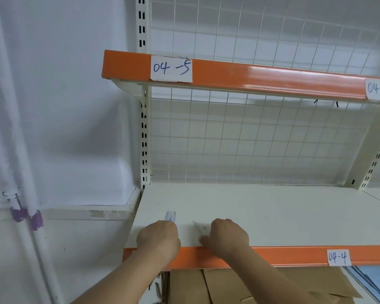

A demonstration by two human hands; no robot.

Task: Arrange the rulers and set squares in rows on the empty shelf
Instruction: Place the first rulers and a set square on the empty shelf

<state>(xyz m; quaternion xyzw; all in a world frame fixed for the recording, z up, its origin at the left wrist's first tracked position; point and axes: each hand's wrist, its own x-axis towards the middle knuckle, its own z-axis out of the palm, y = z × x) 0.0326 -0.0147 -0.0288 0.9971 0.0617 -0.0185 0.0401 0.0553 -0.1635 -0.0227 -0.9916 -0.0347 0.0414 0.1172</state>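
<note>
A cream shelf (272,211) with an orange front lip stands before me. My left hand (159,239) lies near its front left corner over a clear ruler (170,215), whose far end sticks out beyond the fingers. My right hand (227,236) sits just to the right, fingers curled over a clear set square (199,228) lying flat, with the thumb at its near edge. Both transparent pieces are faint and mostly covered by the hands.
An upper shelf (239,75) labelled 04-5 hangs above, with a wire grid back panel (250,139). The lower lip carries a 04-4 label (338,257). Cardboard boxes (217,286) sit below. A white wall and pipes (20,150) are on the left.
</note>
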